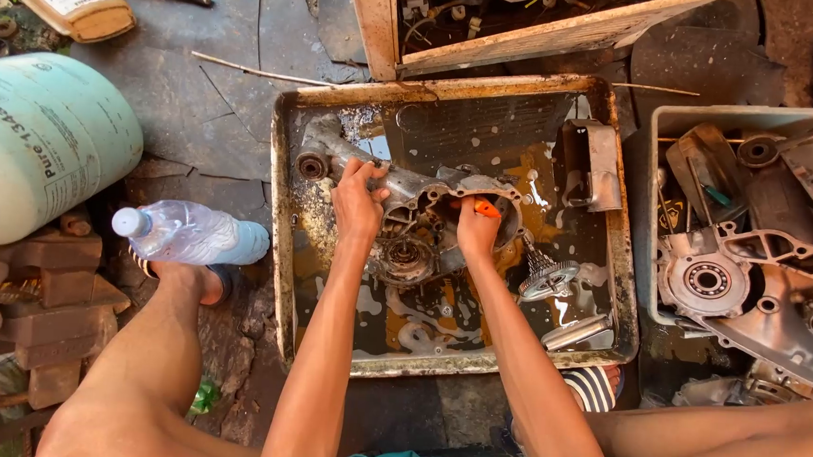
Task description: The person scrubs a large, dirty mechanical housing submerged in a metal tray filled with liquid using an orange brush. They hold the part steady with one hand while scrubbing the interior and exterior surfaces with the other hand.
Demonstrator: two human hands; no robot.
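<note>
Washing step under way. Engine casing (407, 221) lies mid-tray (278, 249), in oily water. Left hand (356, 202) clamps casing's upper edge; right hand (475, 231) fists an orange-handled brush (487, 208). Next likely needs firm bracing while scrubbing.

Engine casing (408, 210): grey cast metal, grimy, oil-streaked. Lies flat in shallow rusty wash tray (278, 249), upper-middle area, long arm reaching left to round bush end. Circular bearing recess faces up near centre. Wet, foamy liquid around it. Orange-handled tool (486, 207): only handle end visible, resting against casing's right rim.
</note>
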